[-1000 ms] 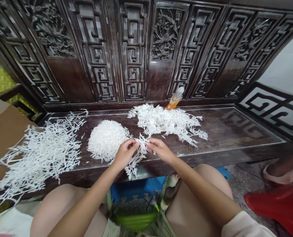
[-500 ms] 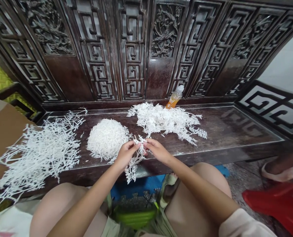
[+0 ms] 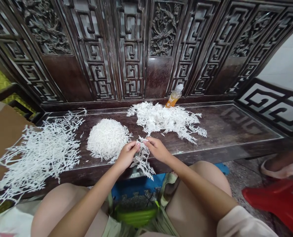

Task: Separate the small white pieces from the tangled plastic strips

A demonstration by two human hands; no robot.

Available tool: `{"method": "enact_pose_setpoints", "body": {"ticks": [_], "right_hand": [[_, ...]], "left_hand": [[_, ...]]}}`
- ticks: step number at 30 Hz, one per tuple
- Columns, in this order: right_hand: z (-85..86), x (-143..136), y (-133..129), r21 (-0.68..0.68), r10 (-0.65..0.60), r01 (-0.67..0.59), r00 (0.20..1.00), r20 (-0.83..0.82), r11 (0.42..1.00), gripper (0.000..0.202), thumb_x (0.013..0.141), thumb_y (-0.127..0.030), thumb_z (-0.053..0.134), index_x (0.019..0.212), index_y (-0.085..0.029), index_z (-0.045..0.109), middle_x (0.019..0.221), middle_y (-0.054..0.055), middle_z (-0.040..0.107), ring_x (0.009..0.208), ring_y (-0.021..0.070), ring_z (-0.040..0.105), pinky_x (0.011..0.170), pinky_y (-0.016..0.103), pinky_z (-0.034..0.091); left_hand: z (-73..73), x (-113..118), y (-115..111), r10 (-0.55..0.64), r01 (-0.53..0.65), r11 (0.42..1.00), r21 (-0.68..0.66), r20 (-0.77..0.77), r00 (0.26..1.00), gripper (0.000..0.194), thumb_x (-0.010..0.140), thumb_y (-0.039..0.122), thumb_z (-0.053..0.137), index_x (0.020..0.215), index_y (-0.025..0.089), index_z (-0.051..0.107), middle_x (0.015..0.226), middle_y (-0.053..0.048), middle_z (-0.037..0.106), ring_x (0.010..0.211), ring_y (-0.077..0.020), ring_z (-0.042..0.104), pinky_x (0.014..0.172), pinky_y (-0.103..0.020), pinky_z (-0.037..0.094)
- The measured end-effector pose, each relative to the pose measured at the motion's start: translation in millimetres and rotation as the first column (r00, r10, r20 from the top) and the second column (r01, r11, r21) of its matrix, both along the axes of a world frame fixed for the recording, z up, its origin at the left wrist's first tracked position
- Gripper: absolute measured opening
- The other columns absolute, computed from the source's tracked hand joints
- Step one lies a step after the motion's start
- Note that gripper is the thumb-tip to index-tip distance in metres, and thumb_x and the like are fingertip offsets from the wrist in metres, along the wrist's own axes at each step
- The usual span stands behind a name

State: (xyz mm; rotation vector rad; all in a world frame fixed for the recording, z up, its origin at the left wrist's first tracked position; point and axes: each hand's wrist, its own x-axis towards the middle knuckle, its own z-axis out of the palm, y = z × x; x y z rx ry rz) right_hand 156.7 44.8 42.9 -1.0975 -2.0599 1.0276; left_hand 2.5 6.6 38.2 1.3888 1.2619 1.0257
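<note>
Between my two hands hangs a white branching plastic sprig (image 3: 144, 161), its lower end dangling past the bench's front edge. My left hand (image 3: 128, 154) pinches it with thumb and forefinger. My right hand (image 3: 157, 148) is closed on its upper part from the other side; the fingertips partly hide the stem. Just left of my left hand is a rounded heap of small white pieces (image 3: 108, 138). Behind my right hand lies a pile of leafy white sprigs (image 3: 166, 120). A tangle of bare-looking white stems (image 3: 47, 148) spreads over the bench's left end.
The dark wooden bench (image 3: 225, 131) has a carved back. A bottle of orange drink (image 3: 173, 97) leans behind the sprigs. A cardboard box (image 3: 5, 131) stands at left. Below are a green plastic stool (image 3: 136, 215), a red stool (image 3: 277, 200) and another person's foot (image 3: 282, 168).
The sprig in my hands has turned, so its hanging end has swung from the left to the right. My hands stay in nearly the same place; the piles look unchanged.
</note>
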Motion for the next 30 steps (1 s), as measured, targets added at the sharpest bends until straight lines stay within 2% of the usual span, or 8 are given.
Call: {"method": "enact_pose_setpoints", "body": {"ticks": [9, 16, 22, 26, 30], "right_hand": [[-4.0, -1, 10, 0.216, -0.056, 0.029, 0.991, 0.119, 0.976, 0.030, 0.084, -0.035, 0.032, 0.059, -0.018, 0.028, 0.057, -0.002, 0.034, 0.057, 0.0098, 0.034, 0.056, 0.022, 0.024], [-6.0, -2, 18, 0.201, -0.110, 0.083, 0.985, 0.131, 0.976, 0.030, 0.083, -0.036, 0.032, 0.059, -0.018, 0.029, 0.055, -0.003, 0.033, 0.055, 0.0101, 0.032, 0.054, 0.022, 0.024], [-6.3, -2, 20, 0.180, -0.150, 0.129, 0.983, 0.106, 0.975, 0.031, 0.083, -0.037, 0.031, 0.058, -0.019, 0.028, 0.055, -0.003, 0.033, 0.054, 0.0101, 0.033, 0.053, 0.022, 0.024], [-3.7, -2, 18, 0.232, -0.208, 0.171, 0.967, 0.145, 0.958, 0.031, 0.084, -0.036, 0.030, 0.058, -0.019, 0.031, 0.053, -0.002, 0.034, 0.053, 0.0106, 0.032, 0.053, 0.023, 0.023], [-1.2, -2, 17, 0.294, -0.226, 0.161, 0.953, 0.203, 0.942, 0.030, 0.085, -0.034, 0.028, 0.059, -0.019, 0.033, 0.052, -0.003, 0.038, 0.051, 0.0106, 0.033, 0.057, 0.023, 0.024]], "left_hand": [[6.7, 5, -4, -0.015, 0.019, 0.994, 0.108, -0.039, 0.999, 0.033, 0.079, 0.037, 0.041, 0.053, 0.016, 0.041, 0.060, 0.002, 0.036, 0.061, -0.0102, 0.038, 0.060, -0.024, 0.030], [2.9, 7, -5, -0.058, 0.059, 0.993, 0.102, -0.010, 0.998, 0.034, 0.079, 0.037, 0.040, 0.052, 0.015, 0.041, 0.060, 0.001, 0.037, 0.062, -0.0111, 0.039, 0.061, -0.024, 0.030], [7.8, 10, -8, -0.102, 0.102, 0.989, 0.105, -0.010, 0.995, 0.036, 0.078, 0.039, 0.040, 0.051, 0.016, 0.040, 0.059, 0.001, 0.036, 0.061, -0.0112, 0.038, 0.060, -0.024, 0.030], [14.6, 11, -13, -0.129, 0.131, 0.986, 0.104, -0.028, 0.991, 0.037, 0.078, 0.041, 0.039, 0.050, 0.016, 0.041, 0.058, 0.001, 0.037, 0.061, -0.0117, 0.038, 0.060, -0.024, 0.030], [19.1, 10, -15, -0.114, 0.112, 0.990, 0.083, 0.008, 0.994, 0.037, 0.077, 0.040, 0.041, 0.049, 0.016, 0.041, 0.058, 0.001, 0.037, 0.061, -0.0115, 0.038, 0.060, -0.024, 0.029]]}}
